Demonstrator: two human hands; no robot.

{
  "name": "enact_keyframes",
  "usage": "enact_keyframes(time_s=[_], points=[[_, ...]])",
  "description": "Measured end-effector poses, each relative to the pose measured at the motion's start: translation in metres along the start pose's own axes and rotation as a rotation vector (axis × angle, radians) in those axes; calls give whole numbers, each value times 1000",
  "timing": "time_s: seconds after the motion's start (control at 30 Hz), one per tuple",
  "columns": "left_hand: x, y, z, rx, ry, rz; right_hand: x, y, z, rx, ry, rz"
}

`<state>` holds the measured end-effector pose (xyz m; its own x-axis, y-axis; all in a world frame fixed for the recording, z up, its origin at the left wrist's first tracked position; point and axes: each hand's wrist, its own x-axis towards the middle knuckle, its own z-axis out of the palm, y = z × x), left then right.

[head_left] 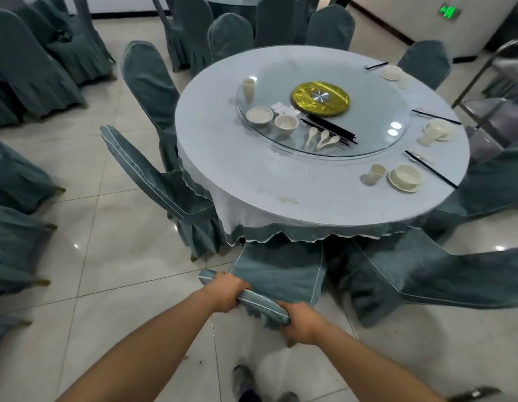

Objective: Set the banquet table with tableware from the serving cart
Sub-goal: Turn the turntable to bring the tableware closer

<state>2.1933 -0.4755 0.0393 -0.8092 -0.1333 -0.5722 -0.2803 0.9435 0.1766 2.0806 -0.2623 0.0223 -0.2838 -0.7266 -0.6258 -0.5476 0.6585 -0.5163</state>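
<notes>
Banquet table [252,181] behind covered chair [281,274], both hands' grip on its back.

Serving cart [496,91] cut off by right edge, blurred.

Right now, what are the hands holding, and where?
Both hands, left and right, grip the covered chair by the top edge of its backrest.
</notes>
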Motion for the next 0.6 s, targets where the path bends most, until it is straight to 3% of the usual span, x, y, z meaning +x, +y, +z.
enact_keyframes(time_s=[0.17, 0.6], points=[[-10, 27, 8, 57, -61, -38, -19, 11, 3, -124, -3, 5], [-53, 78, 49, -48, 4, -125, -58, 33, 24, -163, -69, -45]])
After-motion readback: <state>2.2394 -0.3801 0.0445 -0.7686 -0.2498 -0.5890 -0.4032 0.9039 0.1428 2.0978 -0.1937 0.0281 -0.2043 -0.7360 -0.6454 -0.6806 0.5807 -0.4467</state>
